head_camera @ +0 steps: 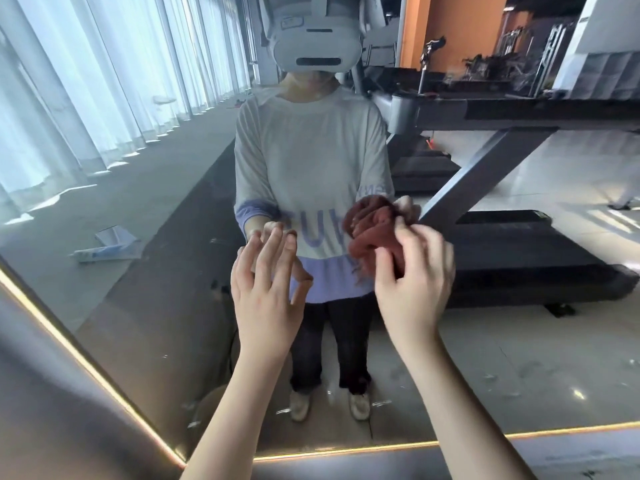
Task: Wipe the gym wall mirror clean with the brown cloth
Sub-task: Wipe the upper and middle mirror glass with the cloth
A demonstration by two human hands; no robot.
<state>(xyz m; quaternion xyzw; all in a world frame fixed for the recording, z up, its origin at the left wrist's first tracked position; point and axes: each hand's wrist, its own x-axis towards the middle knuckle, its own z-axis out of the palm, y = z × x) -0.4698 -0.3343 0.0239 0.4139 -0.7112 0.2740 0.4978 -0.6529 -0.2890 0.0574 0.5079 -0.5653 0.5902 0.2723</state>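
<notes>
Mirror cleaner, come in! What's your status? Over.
Status: left hand open, empty, near mirror; right hand grips bunched brown cloth. Nothing blocking the glass. Over.

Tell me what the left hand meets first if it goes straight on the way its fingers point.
The mirror glass. The left hand is empty and nearly meets its own reflection, so the glass is probably close; exact depth is unclear.

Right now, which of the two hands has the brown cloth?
The right hand: its fingers are curled round the bunched brown cloth, in front of the mirror. The left hand beside it holds nothing, fingers loosely spread.
</notes>
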